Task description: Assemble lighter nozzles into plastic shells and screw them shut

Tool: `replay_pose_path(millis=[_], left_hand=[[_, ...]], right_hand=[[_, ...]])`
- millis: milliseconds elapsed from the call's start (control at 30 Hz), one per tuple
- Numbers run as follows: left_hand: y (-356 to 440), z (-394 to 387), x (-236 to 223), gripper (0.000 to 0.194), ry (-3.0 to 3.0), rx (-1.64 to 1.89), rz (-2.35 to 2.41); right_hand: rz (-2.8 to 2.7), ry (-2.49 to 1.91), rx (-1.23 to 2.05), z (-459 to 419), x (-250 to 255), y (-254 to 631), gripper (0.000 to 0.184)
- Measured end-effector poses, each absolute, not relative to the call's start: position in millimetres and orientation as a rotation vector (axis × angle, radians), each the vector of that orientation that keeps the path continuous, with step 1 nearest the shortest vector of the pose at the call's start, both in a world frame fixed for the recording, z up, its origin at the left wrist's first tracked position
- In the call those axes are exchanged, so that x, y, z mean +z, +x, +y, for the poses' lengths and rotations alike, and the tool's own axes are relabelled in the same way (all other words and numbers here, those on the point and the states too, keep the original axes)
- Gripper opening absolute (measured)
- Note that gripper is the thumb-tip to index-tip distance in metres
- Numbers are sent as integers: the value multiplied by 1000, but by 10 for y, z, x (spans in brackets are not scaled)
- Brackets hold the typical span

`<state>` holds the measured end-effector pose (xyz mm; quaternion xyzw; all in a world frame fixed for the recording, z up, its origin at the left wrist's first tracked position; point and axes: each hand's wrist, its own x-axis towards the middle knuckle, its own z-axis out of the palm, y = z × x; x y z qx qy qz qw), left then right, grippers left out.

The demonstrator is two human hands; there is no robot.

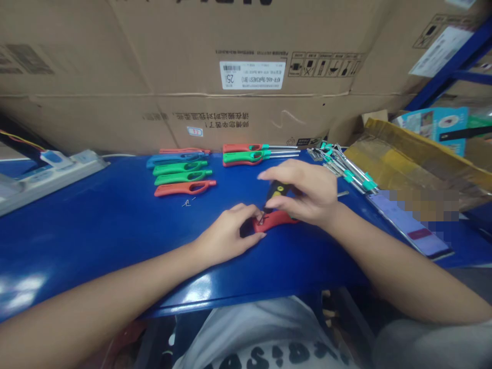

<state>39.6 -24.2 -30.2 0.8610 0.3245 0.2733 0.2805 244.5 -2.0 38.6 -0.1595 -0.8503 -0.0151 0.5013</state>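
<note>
On the blue table lies a red lighter handle [275,220], the kind with a long nozzle. My left hand [226,233] grips its left end between thumb and fingers. My right hand [313,192] is wrapped round a short black and yellow screwdriver [279,190], held steeply with its tip on the handle near my left fingertips. Whether a screw sits under the tip is hidden. Left of my hands, several small screws [186,203] lie loose. Behind them is a row of red, green and blue lighter handles [180,188] without metal tubes.
Assembled lighters [242,158] with metal tubes lie at the back. Metal tubes with green parts [351,174] are piled right, beside a phone [415,225] and a taped cardboard box [423,154]. A power strip [73,171] stands left; a large carton [154,66] walls the back.
</note>
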Motion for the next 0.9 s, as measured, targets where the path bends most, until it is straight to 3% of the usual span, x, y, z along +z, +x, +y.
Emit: replay_pose_path(millis=[133,233,333,433,500,567,667,800,900], left_hand=[[393,-239,-316,14,2334,744,882],[393,-237,-325,15,2336,745,874],[393,-238,-328,15,2339,747,878],[393,-237,-326,14,2339,753,884],[394,-236,-327,14,2340,755,882],[396,-234,-328,14,2343,746,882],[398,-235,-327,15,2339,732,885],[397,-238,-322,14,2339,742,893],[392,-237,-327,15,2341,739,870]], right_hand=[[-2135,-493,281,-47,410,2417,34],[-2064,-427,69,-52,401,2417,19],[-2103,-380,-68,-57,389,2433,23],[-2189,-454,291,-76,395,2421,34],[-2151,-471,389,-82,397,2406,30],[-2104,-429,217,-81,390,2402,20],[-2125,-383,-10,-83,384,2410,25],[-2191,-479,330,-98,398,2412,38],[-2083,-448,189,-91,390,2422,24]])
